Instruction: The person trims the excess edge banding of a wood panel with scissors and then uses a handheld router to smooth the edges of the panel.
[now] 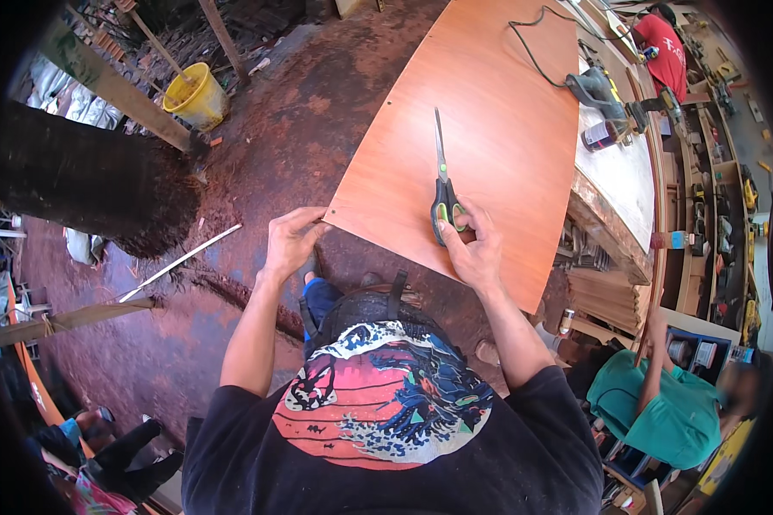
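A wood-coloured sheet with a few small holes along its left edge stretches away in front of me. My left hand pinches its near-left corner, thumb and fingers closed on the edge. My right hand grips black-and-green scissors by the handles over the sheet's near half; the blades point away from me and look closed. The far part of the sheet rests by a white-topped workbench, where a power tool with a dark cord lies beside the sheet.
A yellow bucket and wooden posts stand at upper left on the stained floor, with a white strip nearby. A person in red is at upper right, another in green at lower right. Someone's dark-clad legs show at lower left.
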Demonstrator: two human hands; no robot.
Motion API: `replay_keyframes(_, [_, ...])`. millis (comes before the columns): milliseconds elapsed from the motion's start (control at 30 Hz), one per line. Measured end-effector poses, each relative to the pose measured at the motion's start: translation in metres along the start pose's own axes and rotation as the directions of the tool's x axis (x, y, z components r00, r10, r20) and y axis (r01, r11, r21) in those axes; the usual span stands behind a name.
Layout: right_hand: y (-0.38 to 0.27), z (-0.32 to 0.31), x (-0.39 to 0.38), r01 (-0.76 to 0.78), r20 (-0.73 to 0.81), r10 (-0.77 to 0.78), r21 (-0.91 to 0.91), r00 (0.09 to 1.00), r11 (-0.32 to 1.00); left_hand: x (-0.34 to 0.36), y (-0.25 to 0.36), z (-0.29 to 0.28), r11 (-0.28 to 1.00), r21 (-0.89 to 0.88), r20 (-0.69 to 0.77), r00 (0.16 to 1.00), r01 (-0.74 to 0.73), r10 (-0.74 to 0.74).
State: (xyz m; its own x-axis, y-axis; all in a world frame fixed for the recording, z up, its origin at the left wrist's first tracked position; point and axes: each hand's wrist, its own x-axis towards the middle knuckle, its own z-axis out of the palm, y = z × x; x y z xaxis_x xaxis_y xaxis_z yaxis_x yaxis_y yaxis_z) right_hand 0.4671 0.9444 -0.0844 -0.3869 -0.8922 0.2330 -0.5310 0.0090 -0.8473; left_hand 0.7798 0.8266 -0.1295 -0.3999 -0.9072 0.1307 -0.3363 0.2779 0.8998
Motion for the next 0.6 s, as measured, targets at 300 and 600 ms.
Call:
replay_keyframes(300, [-0.002,-0.003,0.002,0.056,0.015,-0.055,-0.015,0.998,0.998,-0.002,-0.017,0.009,0.970,-0.215,0.000,0.994,0.111,-0.113])
replay_keyframes(600, [0.017,-0.001,-0.002,0.121,0.038,-0.119,-0.055,0.992,0.991,-0.030,-0.058,0.066,0.251,-0.936,0.180,0.947,0.248,-0.267])
